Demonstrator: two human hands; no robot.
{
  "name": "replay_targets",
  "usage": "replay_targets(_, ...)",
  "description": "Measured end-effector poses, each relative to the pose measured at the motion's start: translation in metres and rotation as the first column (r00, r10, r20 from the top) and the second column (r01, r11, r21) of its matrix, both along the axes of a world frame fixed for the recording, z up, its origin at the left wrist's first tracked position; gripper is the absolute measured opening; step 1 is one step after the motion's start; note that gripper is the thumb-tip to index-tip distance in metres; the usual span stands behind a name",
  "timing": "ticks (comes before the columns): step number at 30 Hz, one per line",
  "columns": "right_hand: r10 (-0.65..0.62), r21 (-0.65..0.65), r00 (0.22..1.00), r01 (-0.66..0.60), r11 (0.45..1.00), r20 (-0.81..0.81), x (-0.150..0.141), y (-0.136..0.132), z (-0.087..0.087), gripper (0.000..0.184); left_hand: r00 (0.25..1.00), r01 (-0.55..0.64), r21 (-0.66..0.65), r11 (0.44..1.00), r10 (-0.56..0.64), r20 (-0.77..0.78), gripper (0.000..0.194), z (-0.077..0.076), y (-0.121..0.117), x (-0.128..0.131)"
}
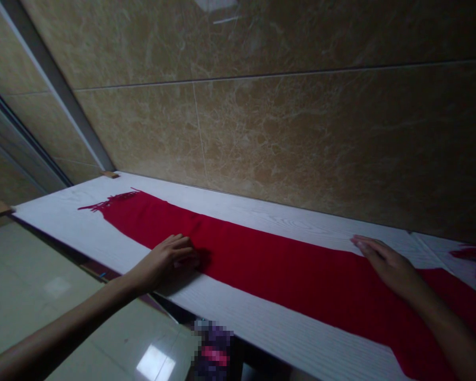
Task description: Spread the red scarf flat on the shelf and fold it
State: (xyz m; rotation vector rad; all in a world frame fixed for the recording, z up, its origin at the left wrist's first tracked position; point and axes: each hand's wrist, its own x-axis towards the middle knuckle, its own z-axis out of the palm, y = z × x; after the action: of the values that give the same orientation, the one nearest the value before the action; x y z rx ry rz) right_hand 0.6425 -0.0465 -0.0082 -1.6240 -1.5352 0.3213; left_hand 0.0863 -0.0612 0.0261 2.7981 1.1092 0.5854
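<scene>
The fingers of the left hand (174, 259) are bent loosely downward at the near edge of the red fringed scarf (262, 264); their tips are in shadow, so I cannot tell whether they pinch the cloth or just rest by it. The fingers of the right hand (391, 267) are out fairly straight and close together, released, with no cloth seen in their grasp. Their tips reach the scarf's far edge, over the white tabletop (301, 211), though contact is unclear

The scarf lies flat, its long axis running from far left to near right. From the left fingers it spreads to the far side and to the right; from the right fingers it lies toward the near side, passing beneath the right forearm. So the two hands sit at opposite long edges, the left hand nearer the far-left end with its loose fringe (119, 200), the right hand nearer the wide near-right stretch. More red strands (468, 255) show at the right border, cut off by the view

Beyond the far edge of the tabletop rises a marbled tile wall (262, 121), with a grey metal post (63, 84) at left. Pale floor tiles (27, 270) show below the near side
</scene>
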Motion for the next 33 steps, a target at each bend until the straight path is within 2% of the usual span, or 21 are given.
replay_targets(5, -0.031, -0.015, 0.995, 0.029, 0.999, -0.096, 0.001, -0.001, 0.000, 0.051, 0.983, -0.124, -0.059, 0.991, 0.131, 0.131, 0.037, -0.005, -0.011, 0.012)
replay_targets(9, -0.060, -0.052, 0.990, 0.054, 0.997, -0.126, 0.001, -0.002, 0.002, 0.049, 0.960, -0.209, -0.079, 0.975, 0.220, 0.173, 0.041, -0.006, -0.015, 0.012)
replay_targets(15, -0.085, -0.086, 0.987, 0.073, 0.994, -0.140, -0.002, -0.004, 0.008, 0.048, 0.950, -0.260, -0.076, 0.963, 0.269, 0.160, 0.032, -0.016, -0.013, 0.001)
replay_targets(19, -0.086, -0.105, 0.986, 0.071, 0.992, -0.146, -0.002, -0.004, 0.009, 0.048, 0.929, -0.297, -0.103, 0.949, 0.312, 0.198, 0.031, -0.018, -0.013, 0.001)
replay_targets(21, -0.087, -0.110, 0.985, 0.071, 0.991, -0.149, -0.002, -0.004, 0.010, 0.048, 0.898, -0.346, -0.139, 0.928, 0.370, 0.239, 0.034, -0.017, -0.014, 0.002)
replay_targets(24, -0.090, -0.119, 0.985, 0.073, 0.990, -0.146, -0.003, -0.005, 0.013, 0.046, 0.810, -0.432, -0.234, 0.871, 0.489, 0.325, 0.037, -0.018, -0.014, 0.002)
replay_targets(28, -0.087, -0.141, 0.986, 0.067, 0.988, -0.139, -0.006, -0.007, 0.019, 0.044, 0.687, -0.467, -0.367, 0.804, 0.592, 0.421, 0.042, -0.018, -0.015, 0.001)
replay_targets(33, -0.089, -0.137, 0.986, 0.070, 0.988, -0.138, -0.006, -0.007, 0.020, 0.043, 0.662, -0.455, -0.387, 0.802, 0.596, 0.454, 0.042, -0.012, -0.015, 0.005)
